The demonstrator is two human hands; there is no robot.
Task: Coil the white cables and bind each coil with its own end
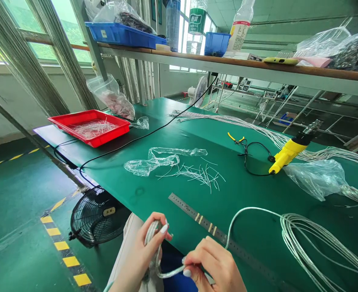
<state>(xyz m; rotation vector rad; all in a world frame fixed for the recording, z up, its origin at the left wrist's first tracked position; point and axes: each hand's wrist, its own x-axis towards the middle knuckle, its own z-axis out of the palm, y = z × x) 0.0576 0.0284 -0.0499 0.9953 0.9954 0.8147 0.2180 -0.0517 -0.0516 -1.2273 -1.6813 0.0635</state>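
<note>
Left hand (pixel 146 248): gripping gathered loops (pixel 151 232) of silvery, clear-sheathed cable (pixel 170 274)
Right hand (pixel 217 261): pinching its trailing length
Gathered loops: partly done, I judge
Loose silvery coil (pixel 288 232): not yet gathered, on the flat green tabletop (pixel 154 190)

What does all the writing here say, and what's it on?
Probably "怡宝", a bit blurred: clear plastic bottle with a green label; smaller print unreadable.
Characters too blurred: gold badge on the black round fan.
Markings too small: long grey metal ruler.
Print too small: clear tapered bottle with a red-and-white label.
Too small: white sticker on the blue plastic tray.
</note>
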